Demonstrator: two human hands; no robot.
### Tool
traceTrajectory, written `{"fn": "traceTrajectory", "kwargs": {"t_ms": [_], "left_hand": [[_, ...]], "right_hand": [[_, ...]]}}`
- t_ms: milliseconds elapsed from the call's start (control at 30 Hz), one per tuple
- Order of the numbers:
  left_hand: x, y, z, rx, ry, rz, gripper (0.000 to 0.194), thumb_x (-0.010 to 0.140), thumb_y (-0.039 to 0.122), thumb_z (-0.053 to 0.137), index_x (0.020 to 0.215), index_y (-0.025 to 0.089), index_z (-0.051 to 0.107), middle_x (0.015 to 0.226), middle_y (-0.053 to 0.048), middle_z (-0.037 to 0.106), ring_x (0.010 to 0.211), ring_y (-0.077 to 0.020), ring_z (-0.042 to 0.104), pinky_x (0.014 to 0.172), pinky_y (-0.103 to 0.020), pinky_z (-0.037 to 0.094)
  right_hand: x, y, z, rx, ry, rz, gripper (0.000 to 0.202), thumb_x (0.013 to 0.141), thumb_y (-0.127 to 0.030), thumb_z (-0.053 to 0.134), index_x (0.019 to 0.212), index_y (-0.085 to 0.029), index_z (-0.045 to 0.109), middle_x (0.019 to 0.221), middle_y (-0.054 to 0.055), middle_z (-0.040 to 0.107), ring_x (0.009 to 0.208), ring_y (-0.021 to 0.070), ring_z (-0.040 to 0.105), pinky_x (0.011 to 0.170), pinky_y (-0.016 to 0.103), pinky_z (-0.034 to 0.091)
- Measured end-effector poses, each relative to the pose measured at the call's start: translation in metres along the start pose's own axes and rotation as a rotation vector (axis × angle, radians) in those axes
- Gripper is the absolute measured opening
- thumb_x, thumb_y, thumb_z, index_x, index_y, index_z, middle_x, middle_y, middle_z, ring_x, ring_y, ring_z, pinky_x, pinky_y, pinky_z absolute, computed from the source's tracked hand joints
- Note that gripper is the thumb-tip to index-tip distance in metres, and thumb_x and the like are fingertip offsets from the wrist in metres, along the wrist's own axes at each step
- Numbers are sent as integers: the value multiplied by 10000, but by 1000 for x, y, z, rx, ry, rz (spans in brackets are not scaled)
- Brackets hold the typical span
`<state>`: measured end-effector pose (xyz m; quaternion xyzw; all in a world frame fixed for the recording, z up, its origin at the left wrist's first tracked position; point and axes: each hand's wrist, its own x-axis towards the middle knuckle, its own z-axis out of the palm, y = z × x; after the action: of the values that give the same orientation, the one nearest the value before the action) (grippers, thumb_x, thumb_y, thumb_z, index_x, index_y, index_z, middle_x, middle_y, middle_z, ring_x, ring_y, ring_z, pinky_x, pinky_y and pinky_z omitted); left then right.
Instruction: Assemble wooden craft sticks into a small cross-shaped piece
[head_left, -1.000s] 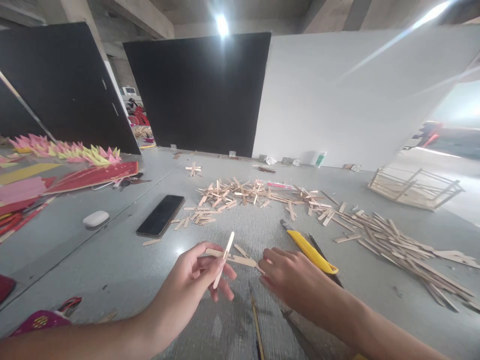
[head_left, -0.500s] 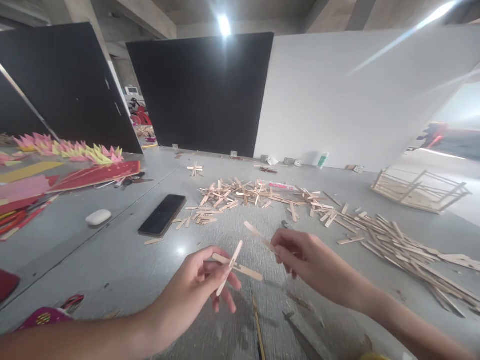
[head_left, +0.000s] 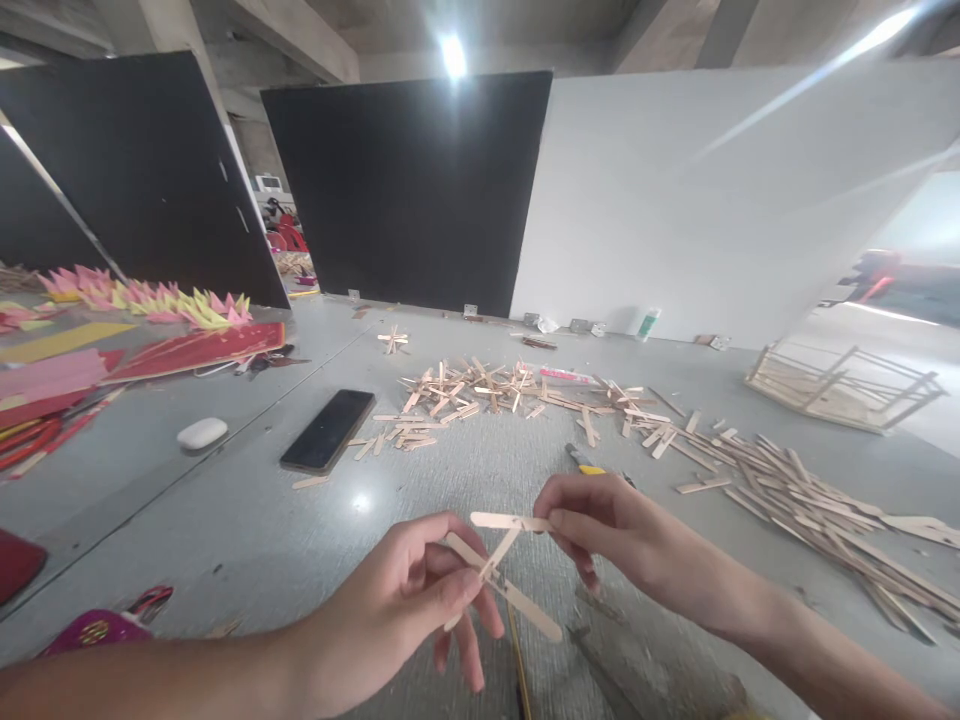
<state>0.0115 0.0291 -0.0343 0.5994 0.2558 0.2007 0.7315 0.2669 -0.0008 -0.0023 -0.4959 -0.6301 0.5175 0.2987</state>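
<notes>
Between thumb and fingers, my left hand (head_left: 427, 590) pinches two crossed popsicle sticks (head_left: 534, 610) joined near their middles. Its other fingers hang loosely below. My right hand (head_left: 600, 515) is closed on the end of a single popsicle stick (head_left: 496, 521), held nearly level. That stick lies across the upper tip of the crossed pair and seems to touch it, though I cannot tell if it is fixed there. Behind my right hand lie pliers (head_left: 586, 462) with a yellow grip, partly hidden.
A loose pile of short sticks (head_left: 465, 390) spreads beyond my hands, with longer sticks (head_left: 817, 510) at right. A phone (head_left: 328, 430) and a white case (head_left: 202, 434) lie at left. A small stick frame (head_left: 844, 390) stands far right; black and white panels (head_left: 397, 200) rise behind.
My right hand has moved slightly down, bringing its stick level and onto the tip of the crossed pair. My left hand has shifted a little down and right, turning the cross.
</notes>
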Motion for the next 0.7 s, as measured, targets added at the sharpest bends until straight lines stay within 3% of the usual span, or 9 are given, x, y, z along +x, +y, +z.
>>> {"fn": "traceTrajectory", "kwargs": {"t_ms": [367, 500, 567, 633, 700], "left_hand": [[-2, -2, 2, -83, -10, 9, 304, 1019, 442, 611, 1173, 193, 527, 915, -59, 719, 676, -140, 732, 559, -201, 484], [-4, 0, 4, -56, -17, 51, 284, 1021, 447, 601, 1063, 167, 577, 915, -64, 704, 690, -141, 720, 572, -215, 501], [-5, 1, 4, -58, 23, 64, 277, 1024, 439, 597, 1067, 165, 583, 919, -64, 700, 702, -150, 720, 577, -227, 509], [-6, 1, 4, -64, 86, 75, 265, 1029, 425, 592, 1105, 172, 580, 921, -61, 700, 730, -164, 727, 586, -237, 522], [-6, 1, 4, -65, 137, 97, 245, 1033, 408, 590, 1117, 179, 578, 923, -62, 709, 771, -179, 735, 606, -249, 538]], "right_hand": [[3, 6, 24, 132, -142, 86, 239, 973, -368, 590, 956, -166, 715, 726, -33, 483, 618, 100, 519, 588, 240, 519], [1, 4, 30, 138, -163, 76, 227, 978, -360, 580, 966, -167, 699, 772, -16, 569, 625, 96, 537, 614, 245, 537], [-1, 3, 33, 114, -107, 83, 252, 987, -395, 570, 1057, -172, 662, 877, 20, 627, 673, 123, 588, 587, 255, 557], [-3, 4, 37, 80, 27, 85, 328, 1025, -470, 495, 1144, -185, 604, 1006, 54, 641, 699, 125, 612, 547, 239, 555], [-6, 6, 41, 60, 114, 72, 428, 1048, -562, 396, 1133, -189, 587, 1003, 57, 644, 651, 105, 615, 526, 218, 538]]}}
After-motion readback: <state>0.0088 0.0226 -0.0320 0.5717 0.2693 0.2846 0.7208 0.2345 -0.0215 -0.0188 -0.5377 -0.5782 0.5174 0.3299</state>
